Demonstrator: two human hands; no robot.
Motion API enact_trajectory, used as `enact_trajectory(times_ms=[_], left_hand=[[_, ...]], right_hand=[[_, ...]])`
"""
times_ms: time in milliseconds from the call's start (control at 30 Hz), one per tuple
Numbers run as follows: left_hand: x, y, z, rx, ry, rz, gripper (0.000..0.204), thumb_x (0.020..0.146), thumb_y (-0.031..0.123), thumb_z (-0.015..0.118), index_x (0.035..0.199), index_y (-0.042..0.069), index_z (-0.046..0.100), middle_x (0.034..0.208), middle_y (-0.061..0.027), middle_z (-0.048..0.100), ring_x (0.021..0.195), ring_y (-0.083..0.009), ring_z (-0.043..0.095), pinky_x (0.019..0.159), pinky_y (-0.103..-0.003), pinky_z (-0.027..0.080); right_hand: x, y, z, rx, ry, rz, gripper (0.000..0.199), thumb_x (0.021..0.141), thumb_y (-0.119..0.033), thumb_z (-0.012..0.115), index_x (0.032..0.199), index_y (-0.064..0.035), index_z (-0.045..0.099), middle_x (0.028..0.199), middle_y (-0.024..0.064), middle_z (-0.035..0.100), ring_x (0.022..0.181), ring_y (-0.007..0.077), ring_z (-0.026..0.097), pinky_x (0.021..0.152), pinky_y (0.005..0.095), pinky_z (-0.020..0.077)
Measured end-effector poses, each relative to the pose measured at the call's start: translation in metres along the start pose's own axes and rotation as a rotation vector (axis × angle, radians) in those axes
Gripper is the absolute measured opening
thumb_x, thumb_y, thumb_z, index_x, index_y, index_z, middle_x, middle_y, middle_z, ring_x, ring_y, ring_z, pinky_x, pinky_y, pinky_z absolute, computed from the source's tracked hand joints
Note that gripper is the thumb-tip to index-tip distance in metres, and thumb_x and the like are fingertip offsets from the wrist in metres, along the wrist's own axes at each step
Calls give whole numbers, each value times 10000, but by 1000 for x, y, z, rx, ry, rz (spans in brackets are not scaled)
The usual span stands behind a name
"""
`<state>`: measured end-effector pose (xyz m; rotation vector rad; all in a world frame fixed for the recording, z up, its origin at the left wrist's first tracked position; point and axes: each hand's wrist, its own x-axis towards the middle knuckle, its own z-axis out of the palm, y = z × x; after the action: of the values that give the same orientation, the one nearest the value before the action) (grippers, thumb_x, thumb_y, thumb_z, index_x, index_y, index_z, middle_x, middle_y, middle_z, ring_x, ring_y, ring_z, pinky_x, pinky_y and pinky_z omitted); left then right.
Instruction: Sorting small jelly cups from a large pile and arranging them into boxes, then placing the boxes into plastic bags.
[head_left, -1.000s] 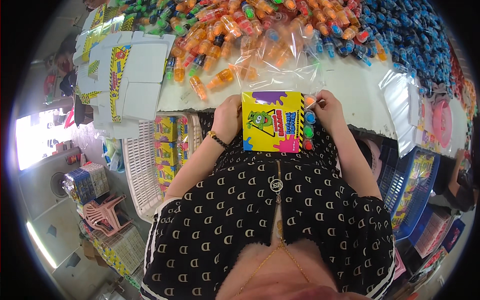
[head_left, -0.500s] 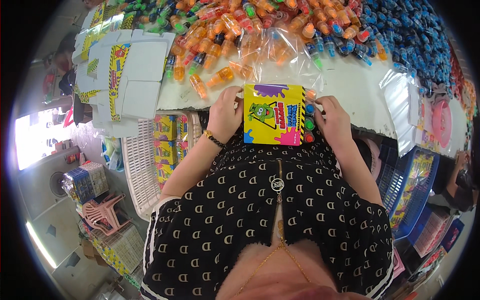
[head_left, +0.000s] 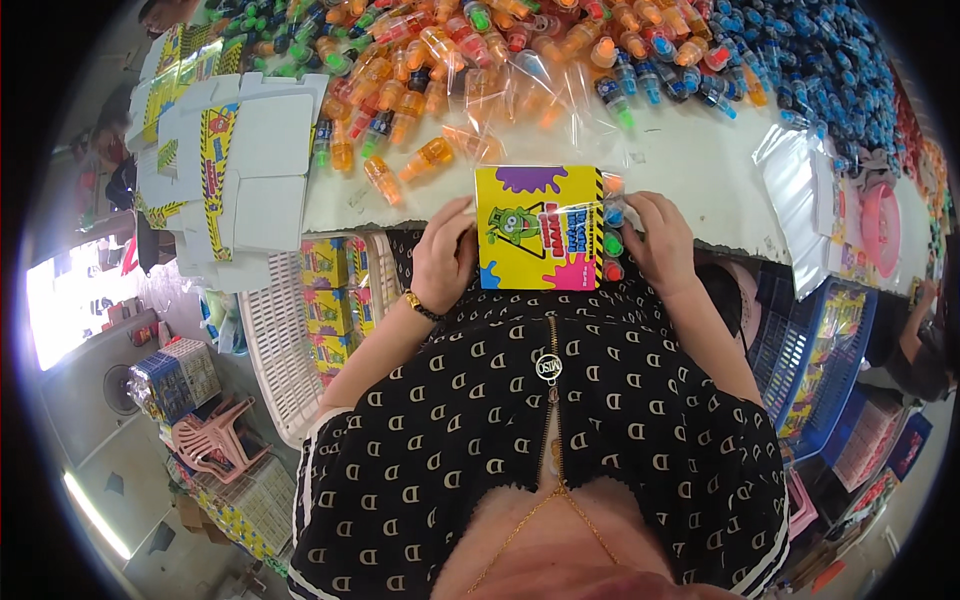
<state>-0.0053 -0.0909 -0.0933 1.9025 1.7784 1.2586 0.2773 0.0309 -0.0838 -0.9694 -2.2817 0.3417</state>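
Hands flank a yellow printed box [head_left: 537, 228] in front of the person's body, both forearms angling forward. At left, the left hand [head_left: 443, 255] points away from the body, a dark beaded bracelet [head_left: 425, 308] at its wrist, fingers half curled with the tips at the box's left edge. Between the hands, the box shows over the near edge of the white surface [head_left: 700, 165], a clear bag [head_left: 590, 145] spreading beyond its top. Coloured caps [head_left: 613, 244] line its right side. Rightmost, the right hand [head_left: 660, 245] bends its fingers beside those caps. Whether either hand grips cannot be told.
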Motion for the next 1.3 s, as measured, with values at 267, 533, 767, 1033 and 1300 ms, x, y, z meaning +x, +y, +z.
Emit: enact_trajectory(times_ms=[267,533,767,1033,1300], left_hand=[[42,61,-2,233,-549,168,594,808,155,703,1365,136,498,1392,-105,495,1337,-291,416,1106,-511,250],[26,47,0,242,-470,231,555,802,150,706,1325,121,525,1426,-73,463,1314,-272,443,1096,-494,273],[4,10,0,-25,-67,-275,375,817,31,627,1190,35,587,1235,-184,580,1122,-353,572,945,-400,468],[13,-5,10,55,-205,-239,246,794,5,617,1039,19,640,1036,-195,647,922,-368,634,793,-365,520],[-22,26,-12,-5,-292,-135,183,770,2,626,952,21,639,973,-123,662,861,-318,645,746,-364,534]], right_hand=[[2,8,7,12,-12,85,181,747,1,661,915,-53,620,873,101,639,762,298,610,653,363,500],[-3,7,-11,38,-22,-215,214,690,15,679,877,-56,605,862,87,624,744,293,590,682,374,487],[-15,14,6,34,-84,-51,254,665,7,675,896,-49,588,914,96,606,803,300,579,711,387,475],[-21,14,3,68,-234,-8,203,680,-29,671,849,-38,558,879,106,575,809,315,560,718,394,456],[-42,0,-19,196,-358,-104,150,675,-55,654,746,-54,522,800,97,529,775,304,538,700,395,439]])
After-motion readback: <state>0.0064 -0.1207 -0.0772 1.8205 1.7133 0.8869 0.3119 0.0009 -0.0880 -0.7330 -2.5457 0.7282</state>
